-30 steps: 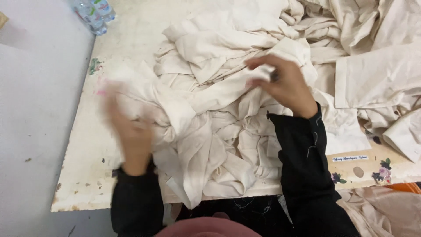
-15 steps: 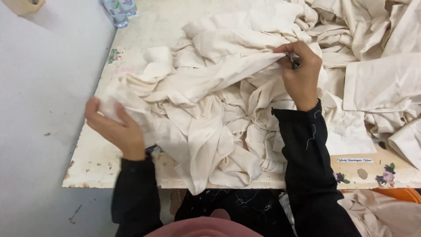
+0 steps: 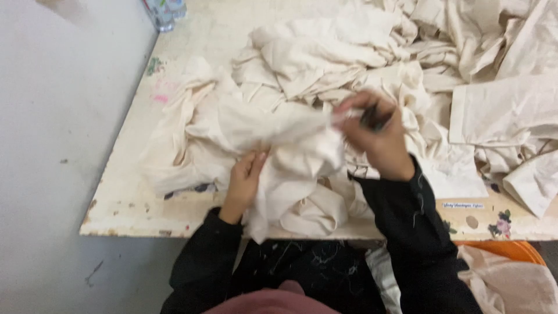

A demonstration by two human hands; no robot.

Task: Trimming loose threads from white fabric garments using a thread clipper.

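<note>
A pile of cream cloth pieces covers the worn white table. My left hand grips the lower edge of one bunched cream cloth piece near the table's front. My right hand pinches the same piece's upper right end. It also holds a small dark tool, partly hidden by the fingers. Both sleeves are black.
A flat cream panel lies at the right. An orange basin with cloth sits below the table's right front edge. A plastic bottle pack stands at the far left corner. Grey floor lies left.
My left hand has moved right from the table's left edge and up under the cloth. My right hand came down and toward me, bunching the piece between both hands.
</note>
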